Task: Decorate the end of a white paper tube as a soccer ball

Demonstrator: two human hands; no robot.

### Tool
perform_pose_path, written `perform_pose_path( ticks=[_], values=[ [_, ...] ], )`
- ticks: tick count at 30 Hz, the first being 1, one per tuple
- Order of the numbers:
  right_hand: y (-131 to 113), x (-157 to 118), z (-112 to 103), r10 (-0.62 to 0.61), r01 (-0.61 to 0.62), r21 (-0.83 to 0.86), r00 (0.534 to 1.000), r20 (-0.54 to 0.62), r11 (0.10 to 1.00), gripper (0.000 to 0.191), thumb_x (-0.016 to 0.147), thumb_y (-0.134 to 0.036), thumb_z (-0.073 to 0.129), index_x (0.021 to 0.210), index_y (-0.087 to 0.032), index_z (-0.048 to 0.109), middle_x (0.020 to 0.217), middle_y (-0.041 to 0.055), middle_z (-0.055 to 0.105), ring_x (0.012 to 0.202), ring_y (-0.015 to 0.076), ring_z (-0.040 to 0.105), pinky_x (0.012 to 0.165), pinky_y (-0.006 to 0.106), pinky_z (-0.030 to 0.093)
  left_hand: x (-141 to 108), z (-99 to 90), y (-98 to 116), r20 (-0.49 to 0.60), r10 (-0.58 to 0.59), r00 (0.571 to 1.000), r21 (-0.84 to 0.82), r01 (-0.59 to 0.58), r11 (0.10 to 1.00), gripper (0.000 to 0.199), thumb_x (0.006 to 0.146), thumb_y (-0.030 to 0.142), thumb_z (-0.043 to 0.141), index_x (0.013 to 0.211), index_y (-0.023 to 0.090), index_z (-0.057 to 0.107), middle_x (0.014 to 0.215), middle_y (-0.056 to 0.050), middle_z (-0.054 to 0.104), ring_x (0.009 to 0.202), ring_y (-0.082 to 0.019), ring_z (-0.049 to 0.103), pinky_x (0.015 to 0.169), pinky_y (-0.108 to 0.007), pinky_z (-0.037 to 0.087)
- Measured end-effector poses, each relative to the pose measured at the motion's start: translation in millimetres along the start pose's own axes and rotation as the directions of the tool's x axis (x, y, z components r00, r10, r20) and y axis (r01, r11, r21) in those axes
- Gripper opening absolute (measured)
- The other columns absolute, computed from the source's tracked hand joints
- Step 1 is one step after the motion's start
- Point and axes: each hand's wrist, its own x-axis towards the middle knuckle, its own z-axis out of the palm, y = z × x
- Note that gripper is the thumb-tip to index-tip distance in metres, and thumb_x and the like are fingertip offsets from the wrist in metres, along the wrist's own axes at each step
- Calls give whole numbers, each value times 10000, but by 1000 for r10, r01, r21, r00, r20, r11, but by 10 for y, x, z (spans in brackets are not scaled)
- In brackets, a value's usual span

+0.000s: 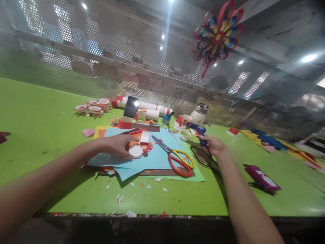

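Two bare hands work over a green desk. Along its near edge, at bottom centre of the frame, lie paper scraps, probably offcuts. Beyond them, mid-frame, blue paper tops some loose sheets, perhaps spread there as a work surface. Open scissors rest on it, handles angled to the lower right, likely left within reach.

Left of centre, the left hand curves around a white disc. The disc lies just right of the thumb, at its tip, seemingly to be kept steady; whether the fingers pinch it, I cannot tell. Right of centre, the right hand is clamped on the handle of a blue glue gun, its nozzle end toward the upper left, presumably so the tip faces the paper. Its black cord loops below.

Farther back, a white tube lies behind a phone, with stacked discs to the left. A paper flower hangs at upper right.
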Motion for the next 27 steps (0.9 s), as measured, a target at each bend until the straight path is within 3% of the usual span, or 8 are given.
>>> perform_pose_path(
  ticks=[4, 7, 9, 14, 18, 21, 24, 27],
  values=[
    [-134, -123, -15, -73, 73, 97, 997, -3, 993, 269, 947, -304, 588, 1167, -150, 598, 1119, 73, 643, 901, 185, 657, 758, 367, 568, 1, 27, -18, -19, 45, 999, 69, -44, 997, 634, 688, 487, 709, 1243, 204, 597, 891, -44, 624, 776, -204, 558, 650, -276, 388],
    [-218, -257, 62, -157, 149, 182, 987, 31, 972, 184, 922, -339, 617, 955, -159, 625, 775, -8, 629, 638, 108, 604, 637, 268, 553, -3, 60, -19, -61, 64, 996, 97, -58, 994, 591, 692, 514, 706, 1191, 207, 629, 915, -48, 621, 802, -205, 553, 671, -278, 381],
    [-255, -358, 144, -209, 188, 229, 975, 72, 955, 253, 847, -424, 690, 877, -181, 625, 643, -36, 574, 584, 102, 571, 611, 243, 548, -8, 88, -7, -86, 63, 994, 101, -54, 993, 573, 691, 515, 706, 1168, 205, 637, 914, -45, 618, 796, -203, 552, 668, -277, 378],
    [-292, -611, 395, -316, 264, 276, 934, 167, 924, 422, 670, -530, 809, 884, -197, 662, 645, -38, 577, 625, 113, 579, 563, 223, 545, -40, 163, 71, -124, 77, 989, 88, -66, 994, 578, 708, 498, 698, 1190, 191, 617, 891, -33, 607, 771, -191, 543, 657, -267, 380],
    [-279, -790, 584, -370, 314, 268, 908, 195, 911, 307, 660, -364, 850, 870, -215, 683, 778, -12, 662, 707, 139, 639, 562, 236, 542, -56, 214, 93, -129, 146, 981, 94, -134, 986, 525, 729, 472, 702, 1188, 227, 629, 892, -18, 591, 786, -183, 545, 679, -263, 383],
    [-263, -894, 683, -395, 332, 254, 880, 262, 908, 184, 678, -263, 835, 772, -214, 685, 889, 13, 703, 655, 134, 638, 535, 247, 522, -46, 242, 69, -133, 169, 977, 117, -154, 981, 493, 733, 445, 711, 1185, 260, 643, 861, -8, 576, 780, -183, 549, 683, -265, 380],
    [-236, -964, 752, -353, 294, 207, 858, 373, 933, 175, 702, -277, 823, 817, -219, 705, 829, 18, 705, 547, 114, 596, 458, 233, 472, -34, 266, 55, -148, 183, 972, 139, -163, 977, 478, 737, 430, 714, 1180, 264, 651, 850, -10, 576, 791, -189, 550, 694, -273, 371],
    [-189, -1015, 819, -233, 208, 104, 881, 412, 973, 245, 667, -325, 852, 822, -201, 707, 660, 3, 664, 471, 106, 564, 398, 206, 424, -39, 283, 73, -155, 184, 971, 145, -161, 976, 477, 733, 440, 717, 1167, 253, 653, 861, -15, 586, 788, -189, 544, 685, -274, 360]
  ],
)
